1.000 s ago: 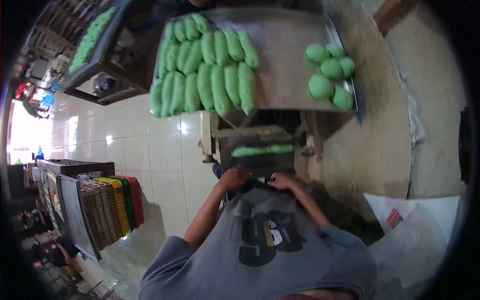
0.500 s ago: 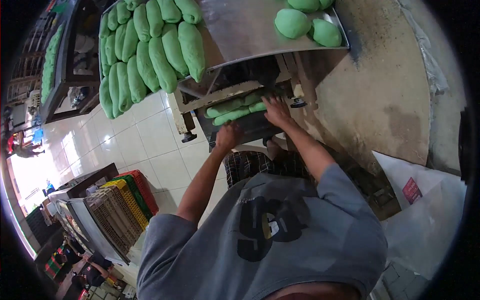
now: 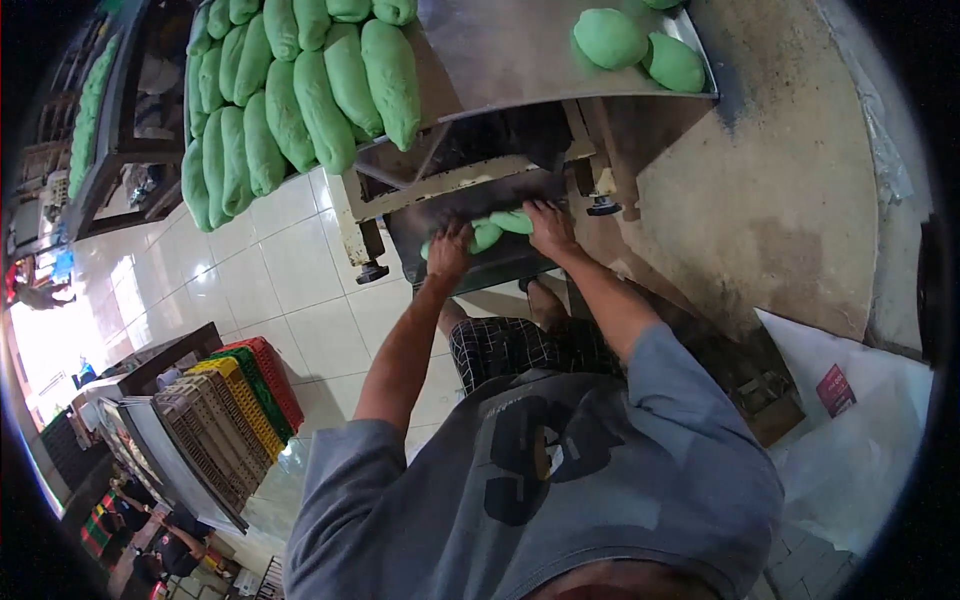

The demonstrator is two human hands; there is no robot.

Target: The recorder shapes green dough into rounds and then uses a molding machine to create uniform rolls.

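Between my two hands lies a length of green dough (image 3: 486, 237), its strands crossing over one another in the middle. It rests on a dark board (image 3: 400, 225) below the machine frame. My left hand (image 3: 450, 250) is closed over the dough's left end, with a little green showing beyond the fingers. At the other end, the fingers of my right hand (image 3: 550, 230) grip the dough from above.
Above, a metal table (image 3: 490, 50) bears rows of long green dough rolls (image 3: 325, 110) and rounder green dough lumps (image 3: 610, 38). A frame with a black-knobbed foot (image 3: 372, 271) stands by the board. Stacked crates (image 3: 245, 400) and people (image 3: 185, 545) are at lower left.
The dough strands lay side by side; now they cross each other. My left hand has moved up from the board's near edge onto their left end. The view has shifted slightly.
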